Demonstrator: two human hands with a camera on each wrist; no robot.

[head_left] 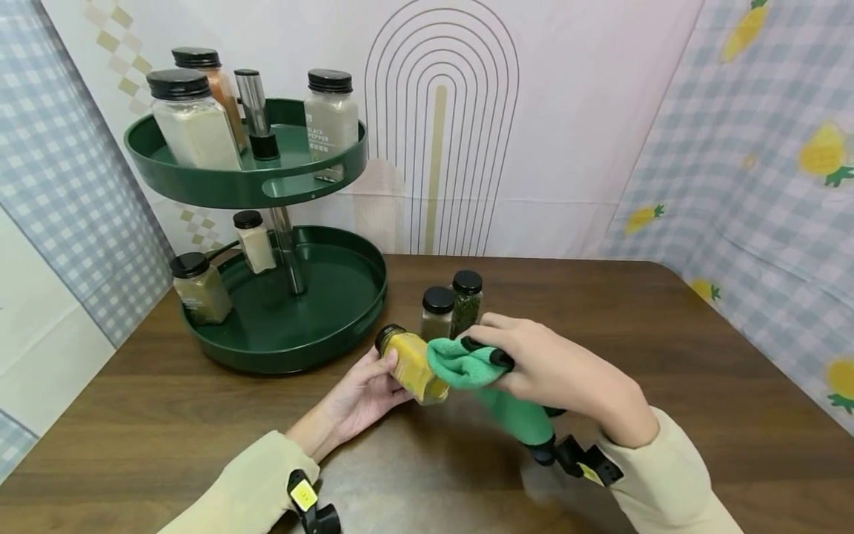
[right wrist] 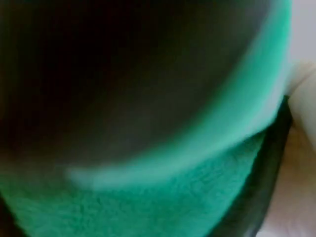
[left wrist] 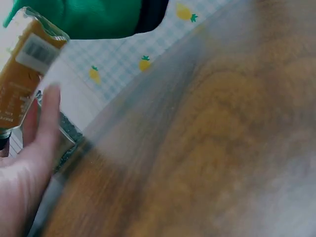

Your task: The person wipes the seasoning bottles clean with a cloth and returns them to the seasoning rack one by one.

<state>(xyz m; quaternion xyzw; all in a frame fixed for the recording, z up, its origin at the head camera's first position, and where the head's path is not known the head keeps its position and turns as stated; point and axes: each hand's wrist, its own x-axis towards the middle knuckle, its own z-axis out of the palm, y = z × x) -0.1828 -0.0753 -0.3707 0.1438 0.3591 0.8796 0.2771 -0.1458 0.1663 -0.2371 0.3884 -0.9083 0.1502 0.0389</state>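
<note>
My left hand (head_left: 367,397) grips a glass spice jar (head_left: 415,363) of yellow powder by its black-capped end, tilted above the table. In the left wrist view the jar (left wrist: 24,74) shows a barcode label. A green cloth (head_left: 463,363) with black edging is bunched in my right hand (head_left: 540,363), up against the jar's base end. Part of the cloth hangs below that hand. Green fabric fills most of the right wrist view, blurred. Just behind the held jar stand two black-capped jars, one greyish (head_left: 437,313) and one of green herbs (head_left: 466,302).
A two-tier green turntable rack (head_left: 287,360) stands at the left. Its upper tray (head_left: 200,185) bears several jars and a steel post; a small jar (head_left: 255,243) is on the lower tray. Another jar (head_left: 202,289) is at the lower tray's left edge. Patterned cloth (head_left: 574,148) hangs behind the wooden table (head_left: 667,356).
</note>
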